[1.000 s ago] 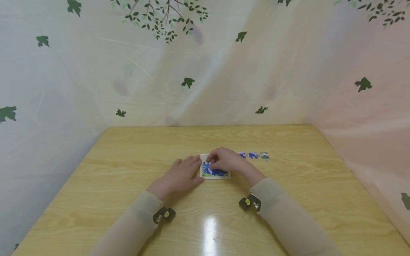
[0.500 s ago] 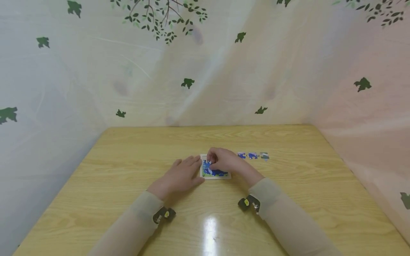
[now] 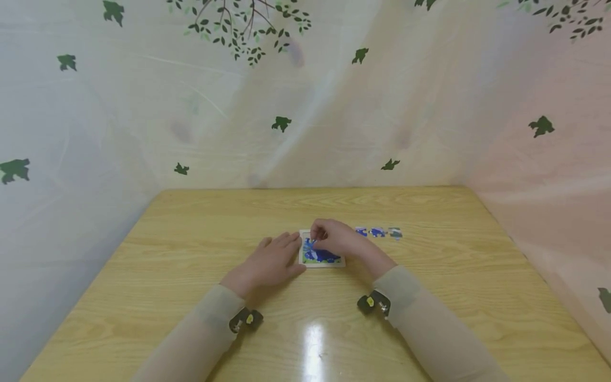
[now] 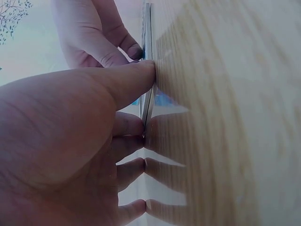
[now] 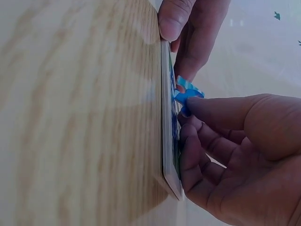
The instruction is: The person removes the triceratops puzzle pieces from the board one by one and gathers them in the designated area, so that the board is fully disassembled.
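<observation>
A small jigsaw puzzle board (image 3: 322,266) with a pale rim and a blue and green picture lies flat on the table. My left hand (image 3: 269,262) rests beside it, fingers stretched, with the thumb and fingertips touching its left edge. Over the board's upper part, my right hand (image 3: 338,237) pinches a blue jigsaw piece (image 5: 189,92) between thumb and fingers. That piece stands tilted up from the board in the right wrist view, one end close to its surface. The right hand hides the board's upper right part in the head view.
Three loose jigsaw pieces lie in a row right of the board: one partly behind the right wrist (image 3: 361,232), a blue middle piece (image 3: 377,232) and a greenish piece (image 3: 395,233). A cloth with leaf prints (image 3: 324,154) rises behind the wooden table (image 3: 191,223).
The jigsaw piece under my right fingers has gone from lying nearly level to tilted up. My right hand has barely shifted; the left hand stays at the board's edge.
</observation>
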Demonstrator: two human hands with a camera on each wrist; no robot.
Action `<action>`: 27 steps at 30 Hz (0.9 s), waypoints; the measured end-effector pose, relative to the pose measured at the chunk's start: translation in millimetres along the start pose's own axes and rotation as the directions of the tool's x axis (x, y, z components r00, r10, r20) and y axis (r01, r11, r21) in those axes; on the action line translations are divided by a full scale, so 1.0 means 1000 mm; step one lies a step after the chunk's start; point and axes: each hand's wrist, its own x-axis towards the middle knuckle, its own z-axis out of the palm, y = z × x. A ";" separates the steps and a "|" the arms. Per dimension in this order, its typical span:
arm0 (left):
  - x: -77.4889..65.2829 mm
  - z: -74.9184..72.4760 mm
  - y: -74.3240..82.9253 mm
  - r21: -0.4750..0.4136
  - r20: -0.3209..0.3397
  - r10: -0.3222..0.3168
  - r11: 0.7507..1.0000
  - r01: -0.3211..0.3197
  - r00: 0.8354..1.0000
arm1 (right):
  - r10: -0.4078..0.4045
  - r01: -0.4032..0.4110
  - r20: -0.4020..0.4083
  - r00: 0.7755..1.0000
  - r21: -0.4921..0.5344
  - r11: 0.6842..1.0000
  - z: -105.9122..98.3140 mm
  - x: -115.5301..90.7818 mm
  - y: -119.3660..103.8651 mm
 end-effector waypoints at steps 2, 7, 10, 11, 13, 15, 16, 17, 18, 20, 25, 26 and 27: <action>0.000 -0.001 0.001 -0.007 -0.002 0.002 1.000 -0.002 1.000 | -0.008 0.008 0.006 1.000 0.024 1.000 -0.001 0.000 0.000; -0.002 -0.003 0.002 -0.030 -0.003 0.007 1.000 -0.007 1.000 | -0.047 0.046 0.002 0.999 0.073 0.996 -0.004 0.003 0.006; -0.003 -0.004 0.003 -0.035 -0.006 0.007 0.999 -0.007 1.000 | -0.051 0.052 -0.012 0.999 0.103 0.993 -0.007 0.002 0.007; -0.004 -0.004 0.003 -0.034 -0.005 0.006 0.999 -0.006 1.000 | -0.050 0.052 -0.015 0.999 0.111 0.992 -0.008 0.002 0.008; -0.004 -0.004 0.003 -0.034 -0.003 0.003 0.999 -0.003 1.000 | -0.041 0.043 -0.018 0.999 0.124 0.991 -0.011 0.001 0.009; -0.004 -0.004 0.003 -0.035 -0.003 -0.001 0.999 0.001 1.000 | -0.028 0.031 -0.024 0.999 0.129 0.991 -0.014 -0.002 0.009; -0.003 -0.003 0.003 -0.035 -0.001 -0.003 0.999 0.003 1.000 | -0.024 0.027 -0.028 0.999 0.134 0.991 -0.016 -0.003 0.010; -0.003 -0.003 0.003 -0.034 0.002 -0.006 0.999 0.006 1.000 | -0.020 0.024 -0.032 0.999 0.139 0.990 -0.018 -0.005 0.010; -0.004 -0.003 0.003 -0.036 0.002 -0.008 0.999 0.008 1.000 | -0.018 0.023 -0.038 0.999 0.143 0.990 -0.020 -0.007 0.010; -0.004 -0.003 0.003 -0.039 0.001 -0.012 0.999 0.012 1.000 | -0.025 0.032 -0.049 0.998 0.148 0.988 -0.025 -0.011 0.011; -0.004 -0.003 0.003 -0.037 0.003 -0.012 0.999 0.012 1.000 | -0.046 0.058 -0.086 0.995 0.136 0.989 -0.037 -0.020 0.021; -0.004 -0.003 0.003 -0.036 0.005 -0.011 0.999 0.011 1.000 | -0.040 0.053 -0.094 0.995 0.132 0.990 -0.039 -0.023 0.023; -0.004 -0.004 0.003 -0.035 0.005 -0.010 0.999 0.010 1.000 | -0.037 0.050 -0.102 0.994 0.126 0.991 -0.042 -0.025 0.024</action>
